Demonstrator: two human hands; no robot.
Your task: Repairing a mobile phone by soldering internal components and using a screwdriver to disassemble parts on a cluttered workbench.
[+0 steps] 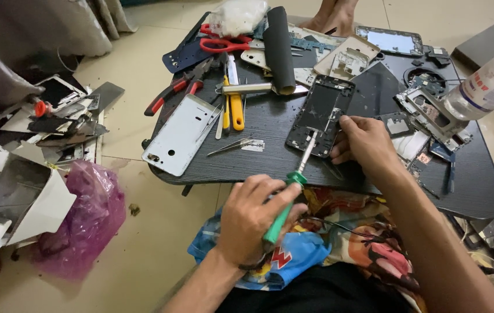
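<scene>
Left grip (256,215) hiding green screwdriver (286,201) handle

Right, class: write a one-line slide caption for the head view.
Left hand works a green-handled screwdriver into an opened phone frame steadied by the right hand.

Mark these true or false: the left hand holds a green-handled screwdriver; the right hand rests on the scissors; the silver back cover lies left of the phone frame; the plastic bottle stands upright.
1. The left hand holds a green-handled screwdriver. True.
2. The right hand rests on the scissors. False: it steadies the phone frame.
3. The silver back cover lies left of the phone frame. True.
4. The plastic bottle stands upright. False: it is tilted over.
</scene>
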